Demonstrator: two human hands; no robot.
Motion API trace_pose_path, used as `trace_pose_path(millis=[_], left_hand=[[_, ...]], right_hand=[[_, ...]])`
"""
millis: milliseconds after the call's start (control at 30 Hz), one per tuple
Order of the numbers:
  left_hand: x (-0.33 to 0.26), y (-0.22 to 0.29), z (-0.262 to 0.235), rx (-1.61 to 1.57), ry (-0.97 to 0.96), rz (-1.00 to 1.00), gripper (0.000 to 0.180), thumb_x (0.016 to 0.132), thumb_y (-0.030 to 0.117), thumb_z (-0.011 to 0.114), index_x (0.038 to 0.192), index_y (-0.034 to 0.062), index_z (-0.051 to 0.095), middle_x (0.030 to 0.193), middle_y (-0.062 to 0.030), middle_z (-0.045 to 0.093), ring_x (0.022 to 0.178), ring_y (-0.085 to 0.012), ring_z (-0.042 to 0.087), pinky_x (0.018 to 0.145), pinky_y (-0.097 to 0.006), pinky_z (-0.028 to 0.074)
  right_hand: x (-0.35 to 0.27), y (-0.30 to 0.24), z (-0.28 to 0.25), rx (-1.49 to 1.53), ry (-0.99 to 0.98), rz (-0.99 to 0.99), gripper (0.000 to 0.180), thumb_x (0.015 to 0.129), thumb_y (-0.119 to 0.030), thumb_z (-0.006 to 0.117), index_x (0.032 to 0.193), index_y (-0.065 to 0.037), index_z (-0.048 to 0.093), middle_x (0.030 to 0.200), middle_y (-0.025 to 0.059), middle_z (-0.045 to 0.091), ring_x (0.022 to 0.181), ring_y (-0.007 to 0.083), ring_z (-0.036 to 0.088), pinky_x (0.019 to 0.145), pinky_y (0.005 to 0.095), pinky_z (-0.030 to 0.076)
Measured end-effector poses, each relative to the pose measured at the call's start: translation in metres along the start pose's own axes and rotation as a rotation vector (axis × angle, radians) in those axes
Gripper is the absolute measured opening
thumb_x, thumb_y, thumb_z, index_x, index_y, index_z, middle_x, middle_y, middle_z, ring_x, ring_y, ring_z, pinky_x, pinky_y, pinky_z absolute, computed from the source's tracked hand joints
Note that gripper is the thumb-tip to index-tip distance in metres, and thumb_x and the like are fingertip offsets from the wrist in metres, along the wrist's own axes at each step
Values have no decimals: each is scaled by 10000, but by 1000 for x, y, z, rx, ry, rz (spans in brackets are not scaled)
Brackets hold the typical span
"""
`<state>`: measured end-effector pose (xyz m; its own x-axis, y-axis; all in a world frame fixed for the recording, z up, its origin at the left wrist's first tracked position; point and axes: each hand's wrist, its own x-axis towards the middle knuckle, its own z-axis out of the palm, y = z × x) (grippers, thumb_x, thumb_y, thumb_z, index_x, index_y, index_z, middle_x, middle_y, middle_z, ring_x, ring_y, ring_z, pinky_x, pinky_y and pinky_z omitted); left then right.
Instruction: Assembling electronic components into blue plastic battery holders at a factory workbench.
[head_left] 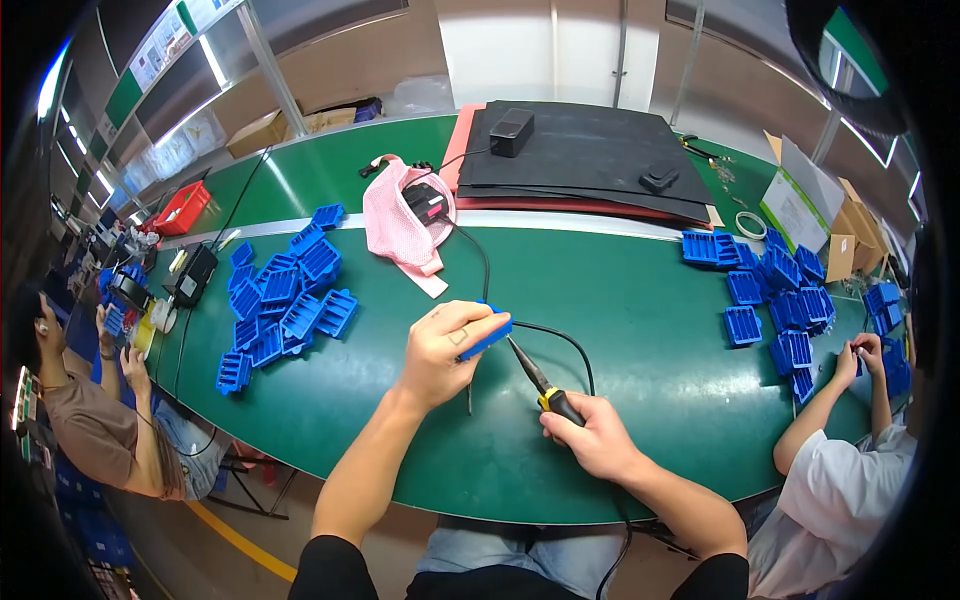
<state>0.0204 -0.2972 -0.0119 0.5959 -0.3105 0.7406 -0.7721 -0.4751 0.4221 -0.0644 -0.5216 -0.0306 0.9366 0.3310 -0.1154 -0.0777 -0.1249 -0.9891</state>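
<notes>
We take the held piece as the centre of our clock. At far left, between eight and nine o'clock, we see a co-worker in a brown shirt [105, 435]. Near ten o'clock stands a red plastic bin [183, 207]. Toward nine o'clock, a heap of blue plastic trays with narrow compartments [280, 287] lies on the glossy green table [400, 330]. At eleven o'clock there is a pink cloth pouch [388, 213], with a black device [425, 200] inside. In the centre, our left hand [442, 352] clasps a blue plastic piece [488, 338] above the table, the fingers covering part of it. At four o'clock, long-nosed pliers with black and yellow handles [532, 367] point at its lower right side; whether they touch it, we cannot tell. Our right hand [597, 437], between four and five o'clock, has its fingers wrapped around these handles. At one o'clock lie flat black sheets [590, 165]. At two o'clock stands a white and green carton [795, 205], and near three o'clock a second heap of blue trays [788, 312]. Far at four o'clock is another co-worker in a white shirt [840, 505].
</notes>
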Motion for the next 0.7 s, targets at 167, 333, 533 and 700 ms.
trace_pose_path(millis=[167,333,533,700], left_hand=[[9,-2,-8,210,-119,293,368,654,15,740,1010,103,729,947,-53,674,903,-269,651,804,-373,530],[0,-5,-2,183,-96,208,438,633,-35,717,1058,74,704,991,-54,662,941,-259,634,838,-374,525],[-3,7,7,-64,20,-131,409,713,-48,747,1109,30,679,1010,-116,651,866,-270,659,752,-348,540],[-9,5,16,-182,4,-144,407,720,-70,748,1113,3,669,1010,-132,648,835,-255,670,715,-330,562]], right_hand=[[-4,-14,-13,52,-50,166,254,910,-233,634,784,-13,610,669,-29,554,607,61,494,555,257,401],[-1,-13,-23,1,-71,146,232,915,-217,640,879,12,649,754,0,617,709,75,554,663,253,454],[4,7,-14,22,-143,-107,197,914,-166,637,990,12,673,928,45,633,835,111,579,776,268,459],[1,5,-10,-5,-135,-109,200,908,-162,640,969,26,672,920,60,621,821,125,580,762,271,455]])
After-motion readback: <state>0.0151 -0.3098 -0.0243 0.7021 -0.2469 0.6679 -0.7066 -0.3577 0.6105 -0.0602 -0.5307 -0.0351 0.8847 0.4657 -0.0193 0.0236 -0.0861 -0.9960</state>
